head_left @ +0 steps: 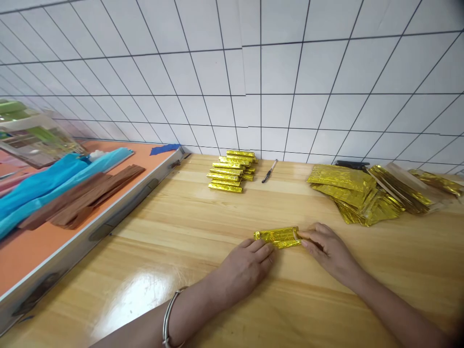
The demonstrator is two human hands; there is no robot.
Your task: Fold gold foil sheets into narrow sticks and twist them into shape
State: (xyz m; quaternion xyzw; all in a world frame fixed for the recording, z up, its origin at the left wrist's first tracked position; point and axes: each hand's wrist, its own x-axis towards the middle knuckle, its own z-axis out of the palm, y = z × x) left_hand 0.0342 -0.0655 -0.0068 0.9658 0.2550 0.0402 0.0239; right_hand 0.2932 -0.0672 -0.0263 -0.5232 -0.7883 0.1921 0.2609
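Note:
A sheet of gold foil paper point(279, 235), partly folded along its edges, lies on the wooden table between my hands. My left hand point(248, 268) rests at its near left side, fingers together and curled down onto the paper; a bangle circles that wrist. At the right end, my right hand point(328, 249) pinches the paper's edge between thumb and fingers. Beyond them sits a stack of narrow folded gold strips point(226, 176). A heap of flat gold foil sheets point(351, 191) lies at the back right.
A pen point(269, 171) lies near the tiled wall point(279, 72). Left of the table, a raised edge point(97, 227) borders an orange surface point(119, 186) with brown crepe paper point(83, 195), blue crepe paper point(54, 181) and a clear box point(39, 137). A dark object point(351, 164) sits behind the gold sheets.

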